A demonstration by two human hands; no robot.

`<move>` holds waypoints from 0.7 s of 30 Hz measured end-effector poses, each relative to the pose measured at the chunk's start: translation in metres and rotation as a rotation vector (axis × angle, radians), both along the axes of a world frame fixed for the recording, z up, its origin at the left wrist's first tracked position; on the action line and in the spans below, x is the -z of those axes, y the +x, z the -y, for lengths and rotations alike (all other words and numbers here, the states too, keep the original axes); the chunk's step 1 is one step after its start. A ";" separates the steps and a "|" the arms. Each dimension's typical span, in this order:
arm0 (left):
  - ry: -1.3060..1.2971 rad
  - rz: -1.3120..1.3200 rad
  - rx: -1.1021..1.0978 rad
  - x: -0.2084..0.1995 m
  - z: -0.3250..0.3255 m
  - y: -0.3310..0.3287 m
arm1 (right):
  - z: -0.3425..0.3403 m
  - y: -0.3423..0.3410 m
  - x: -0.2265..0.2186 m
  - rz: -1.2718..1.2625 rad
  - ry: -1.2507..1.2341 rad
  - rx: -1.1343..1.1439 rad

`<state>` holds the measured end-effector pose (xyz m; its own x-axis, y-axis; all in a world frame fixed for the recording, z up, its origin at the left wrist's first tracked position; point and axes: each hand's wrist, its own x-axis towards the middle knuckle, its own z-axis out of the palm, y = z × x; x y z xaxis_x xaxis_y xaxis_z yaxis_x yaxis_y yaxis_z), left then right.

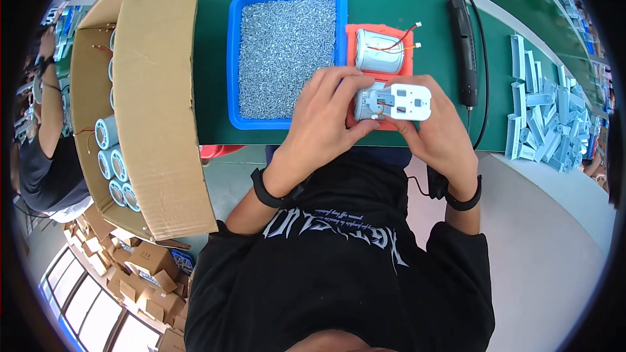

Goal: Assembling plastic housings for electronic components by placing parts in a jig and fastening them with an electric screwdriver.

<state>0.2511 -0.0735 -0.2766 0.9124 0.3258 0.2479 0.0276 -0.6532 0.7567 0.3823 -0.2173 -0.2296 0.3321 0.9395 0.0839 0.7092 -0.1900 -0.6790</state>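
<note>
Both hands are closed around one small pale blue plastic housing, held over the near part of a red holder. On its right side is a flat white bracket plate with several cutouts, and short wires show in the middle. My left hand grips the housing's left side. My right hand has its fingers around the plate's far and near edges. Just beyond, a pale cylinder lies in the holder's far part, with red and yellow wires ending in white connectors. The fingers hide part of the held housing.
To the left, a blue tray is full of small silver screws. An open cardboard box holds several cylinders. A black electric screwdriver with a cable lies to the right, before a pile of pale blue brackets. Another person works far left.
</note>
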 end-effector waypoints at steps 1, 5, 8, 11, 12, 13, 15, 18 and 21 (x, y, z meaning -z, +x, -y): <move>0.001 -0.002 -0.002 0.001 0.000 -0.001 | 0.000 -0.002 -0.004 0.045 0.001 -0.018; -0.045 0.057 0.017 0.008 -0.001 0.000 | -0.003 -0.003 -0.007 0.102 0.013 -0.043; -0.020 0.065 0.030 0.009 -0.006 0.000 | -0.006 -0.005 -0.009 0.135 -0.002 -0.059; -0.030 0.063 0.031 0.008 -0.004 0.001 | -0.007 -0.005 -0.013 0.185 -0.040 -0.086; -0.033 0.062 0.031 0.008 -0.004 0.001 | -0.007 -0.004 -0.013 0.192 -0.053 -0.084; -0.035 0.061 0.026 0.010 -0.003 0.000 | -0.008 -0.002 -0.013 0.199 -0.063 -0.087; -0.090 0.067 0.011 0.014 0.001 -0.003 | -0.010 -0.001 -0.014 0.203 -0.076 -0.096; -0.127 0.066 0.001 0.016 0.002 -0.004 | -0.011 -0.002 -0.015 0.208 -0.065 -0.115; -0.145 0.059 0.010 0.017 0.000 -0.005 | -0.012 -0.012 -0.017 0.255 -0.087 -0.104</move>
<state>0.2464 -0.0735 -0.2934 0.9009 0.3531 0.2523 -0.0256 -0.5371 0.8431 0.3704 -0.2053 -0.2131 0.2120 0.9748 0.0698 0.8735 -0.1570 -0.4608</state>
